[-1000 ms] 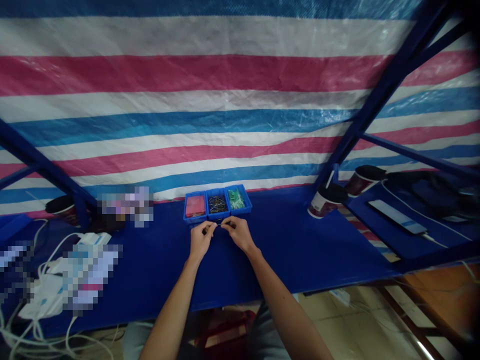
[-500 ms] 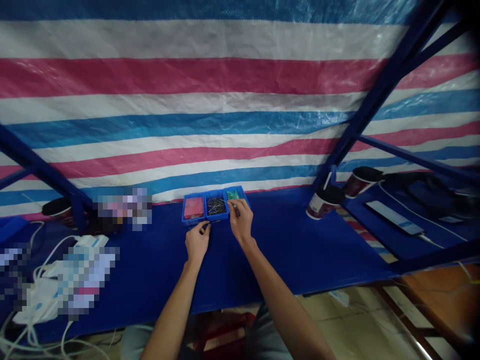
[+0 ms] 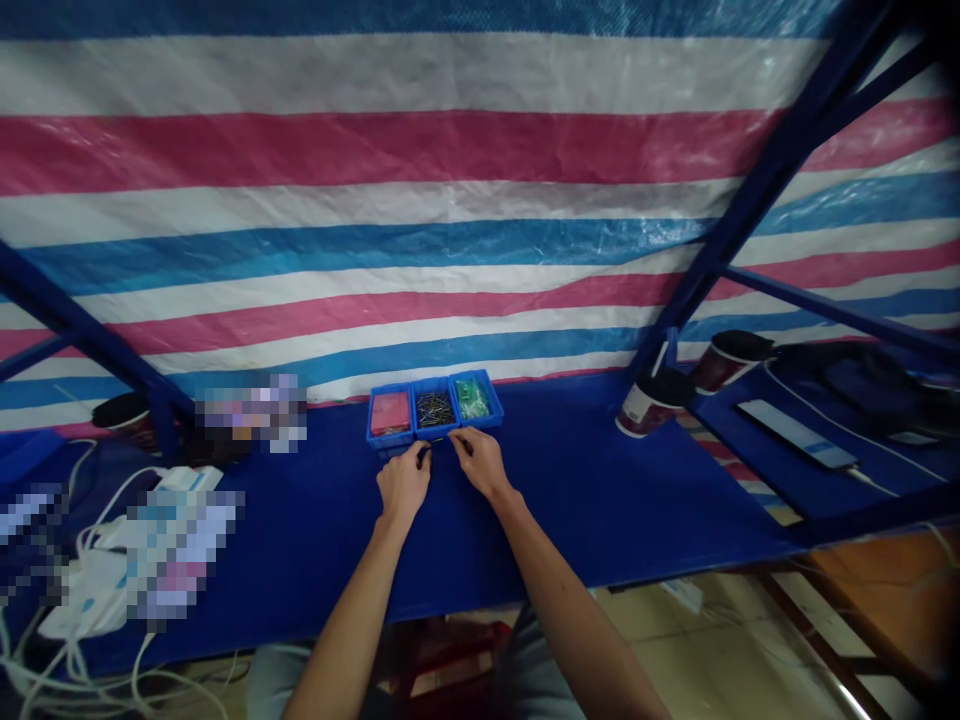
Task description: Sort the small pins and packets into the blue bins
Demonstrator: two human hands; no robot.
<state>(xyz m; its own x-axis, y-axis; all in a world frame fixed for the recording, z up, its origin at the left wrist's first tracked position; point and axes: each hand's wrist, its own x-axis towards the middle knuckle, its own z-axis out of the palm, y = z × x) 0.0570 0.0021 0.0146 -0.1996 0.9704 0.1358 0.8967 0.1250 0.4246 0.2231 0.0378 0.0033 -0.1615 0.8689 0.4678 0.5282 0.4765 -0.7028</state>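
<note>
My left hand [image 3: 405, 480] is closed, its fingertips pinching a thin, dark metal piece that points to the right, likely a screw or nail. Facing it, my right hand [image 3: 480, 460] is pinched by the far end of that piece; whatever its fingertips hold is too small to make out. Just beyond the hands, three small blue bins stand in a row. The left bin [image 3: 390, 440] contains flat pink pieces [image 3: 391, 411]. Thin metal pieces [image 3: 435, 408] fill the middle one, and green and clear small pieces [image 3: 472, 398] lie in the right one.
A blue tabletop [image 3: 570, 480] lies under everything. Lidded paper cups [image 3: 639, 410] stand to the right, near a plugged-in phone [image 3: 796, 434]. White power strips [image 3: 90, 590] with tangled cables lie on the left. Blue frame posts [image 3: 720, 250] and a striped sheet [image 3: 465, 150] close off the back.
My right hand has drawn back from the right bin toward my left hand, uncovering the green contents. The left hand has shifted slightly right, still pinching the thin piece.
</note>
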